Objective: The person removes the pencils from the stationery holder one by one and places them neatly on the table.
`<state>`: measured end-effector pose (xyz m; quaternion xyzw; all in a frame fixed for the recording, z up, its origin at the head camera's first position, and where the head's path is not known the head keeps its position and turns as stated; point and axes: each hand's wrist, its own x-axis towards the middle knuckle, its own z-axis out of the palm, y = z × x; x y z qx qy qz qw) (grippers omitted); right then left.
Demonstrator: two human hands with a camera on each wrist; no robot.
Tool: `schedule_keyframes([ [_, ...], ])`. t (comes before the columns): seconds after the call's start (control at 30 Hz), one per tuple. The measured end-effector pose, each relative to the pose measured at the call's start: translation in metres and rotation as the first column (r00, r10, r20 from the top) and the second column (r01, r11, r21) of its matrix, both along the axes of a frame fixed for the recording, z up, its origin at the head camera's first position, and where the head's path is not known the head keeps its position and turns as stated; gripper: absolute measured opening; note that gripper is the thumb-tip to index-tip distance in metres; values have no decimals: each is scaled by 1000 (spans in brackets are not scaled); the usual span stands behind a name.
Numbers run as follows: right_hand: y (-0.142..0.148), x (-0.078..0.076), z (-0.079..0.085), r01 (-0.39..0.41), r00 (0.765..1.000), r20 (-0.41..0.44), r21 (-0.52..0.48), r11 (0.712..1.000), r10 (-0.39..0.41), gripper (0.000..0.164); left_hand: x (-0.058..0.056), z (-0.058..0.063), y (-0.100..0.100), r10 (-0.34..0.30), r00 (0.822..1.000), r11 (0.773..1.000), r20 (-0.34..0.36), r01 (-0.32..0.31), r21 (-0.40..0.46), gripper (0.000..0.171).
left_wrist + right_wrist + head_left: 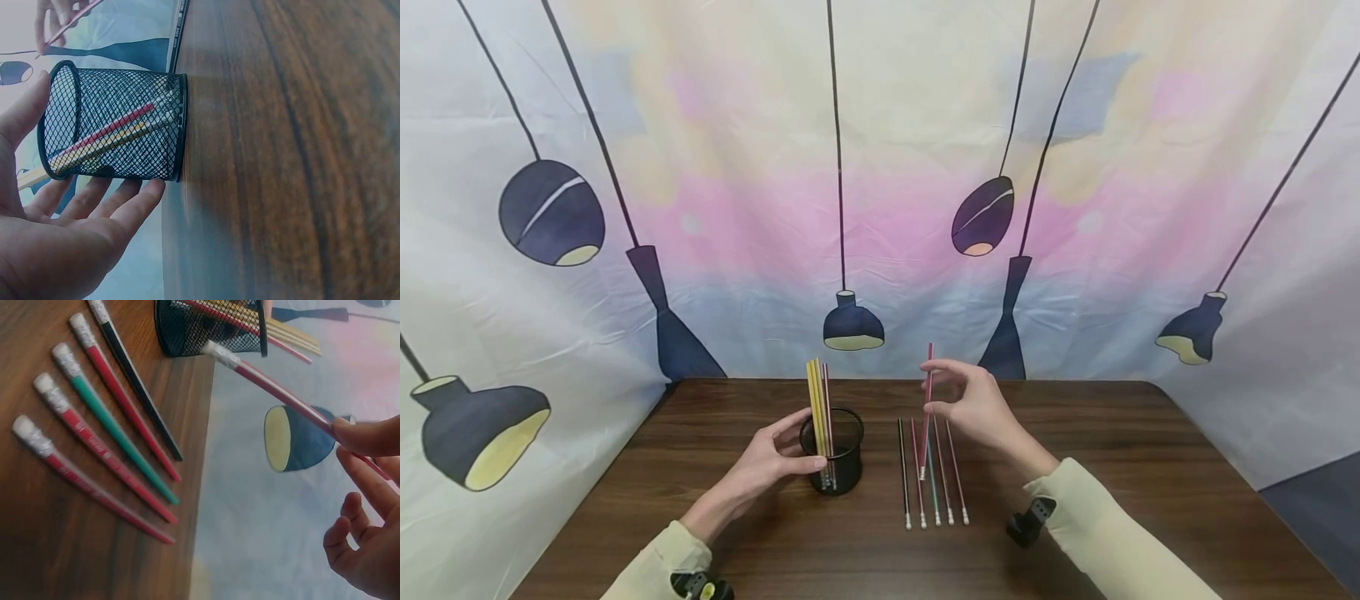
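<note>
Right hand point(973, 406) pinched a red pencil point(924, 443), eraser down, lower right of centre in the head view, while the left hand point(771, 454) curled round the mesh cup point(850, 471) at lower centre. Gripped only by its upper part, the pencil could have slipped and scattered the five pencils point(935, 492) lying nearby; a left-hand nudge might have tipped the cup, its leaning pencils point(815, 400) weighting one side.

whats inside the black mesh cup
Inside the black mesh cup are yellow pencils and at least one red pencil, leaning together with their eraser ends down. They overlap behind the mesh, so some are partly covered and the exact count cannot be told.
</note>
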<state>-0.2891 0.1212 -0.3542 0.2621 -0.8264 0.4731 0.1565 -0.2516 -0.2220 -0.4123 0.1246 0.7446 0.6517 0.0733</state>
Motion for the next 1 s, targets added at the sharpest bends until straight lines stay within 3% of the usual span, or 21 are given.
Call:
schedule_keyframes([
  [0.67,47,-9,-26,-70,980,190,92,993,51,52,1,2,1,3,1000,1000,25,-3,-5,90],
  [1.0,65,-18,-38,-58,955,295,171,984,5,53,1,1,1,8,1000,1000,20,-8,-12,93],
])
